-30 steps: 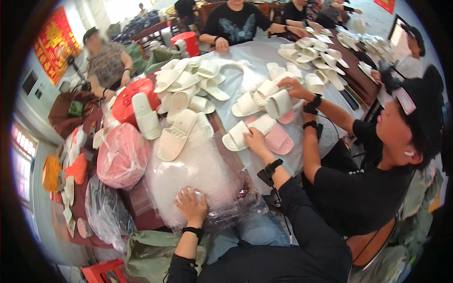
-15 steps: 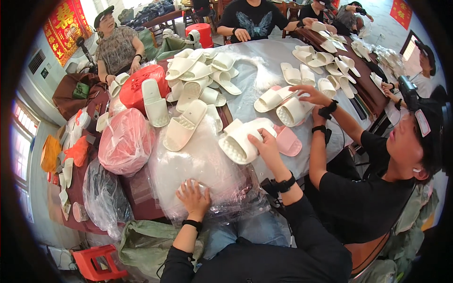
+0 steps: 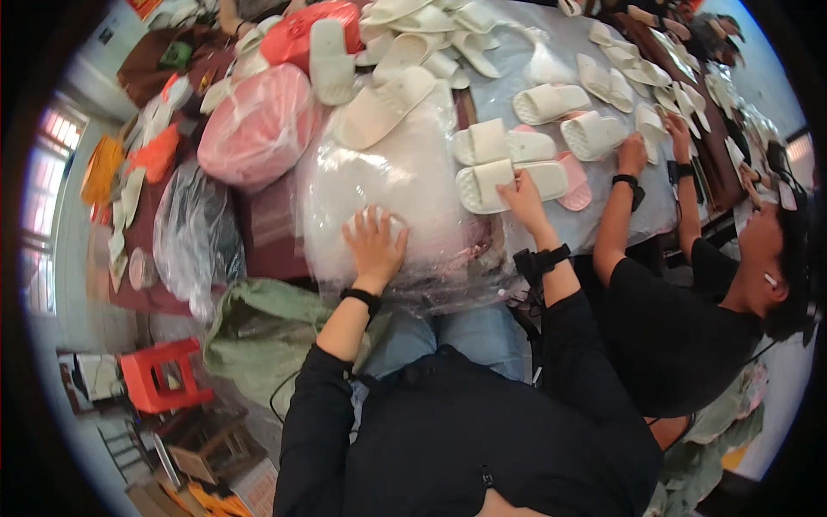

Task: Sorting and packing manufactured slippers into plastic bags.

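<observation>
My left hand (image 3: 376, 246) lies spread on a stack of clear plastic bags (image 3: 379, 185) in front of me. To its right, my right hand (image 3: 524, 200) has its fingers closed over the strap of a white slipper (image 3: 484, 187), which rests level on the table. Just beyond that slipper lies another white slipper (image 3: 489, 142), pointing the same way. A pink slipper (image 3: 572, 179) sits partly covered to the right of them. One more white slipper (image 3: 388, 108) lies slanted at the far end of the plastic bags, apart from both hands.
A co-worker's hand (image 3: 633, 155) is by a white slipper (image 3: 594, 136) on my right. Heaped white slippers (image 3: 422, 43) stand at the far side. On the left are a pink plastic-wrapped bundle (image 3: 258, 127), a clear bag (image 3: 196, 233) and, lower down, a red stool (image 3: 164, 376).
The tilted slipper in my right hand is now level on the table, beside another white one. My left hand stays on the plastic. The co-worker's hands have moved right, and the view has tilted downward.
</observation>
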Motion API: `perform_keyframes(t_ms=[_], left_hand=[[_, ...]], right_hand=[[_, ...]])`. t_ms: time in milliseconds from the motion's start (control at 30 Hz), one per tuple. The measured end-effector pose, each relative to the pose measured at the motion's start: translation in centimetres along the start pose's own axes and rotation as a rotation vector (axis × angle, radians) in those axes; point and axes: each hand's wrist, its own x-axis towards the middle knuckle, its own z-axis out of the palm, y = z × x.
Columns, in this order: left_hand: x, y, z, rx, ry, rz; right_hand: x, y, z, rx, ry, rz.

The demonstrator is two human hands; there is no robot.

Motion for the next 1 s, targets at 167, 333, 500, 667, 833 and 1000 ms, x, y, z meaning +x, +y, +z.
perform_keyframes(t_ms=[167, 333, 500, 667, 833, 1000], left_hand=[[-0.1, -2.4, -1.6, -0.119, -0.177, -0.103], [0.5, -0.1, -7.0, -0.162, -0.103, 0.084], [-6.3, 3.2, -11.5, -0.819, -0.573, 0.317], [-14.9, -1.0, -7.3, -0.659, -1.259, 0.048], [-16.6, -3.8, -5.2, -0.827, -1.154, -0.761], [-20.8, -10.7, -2.9, -0.358, -0.954, -0.148]], right_hand=[[-1.0, -2.8, 1.8, 0.067, -0.019, 0.073], [-4.8, -3.9, -0.4, -0.154, 0.229, -0.165], [-15.3, -2.8, -1.4, 0.011, 0.047, -0.066], [-24.4, 4.2, -1.9, -0.12, -0.177, 0.173], [-31.5, 17.0, -1.4, -0.32, -0.491, 0.502], [-34.2, 16.9, -1.7, 0.274, -0.71, 1.246]])
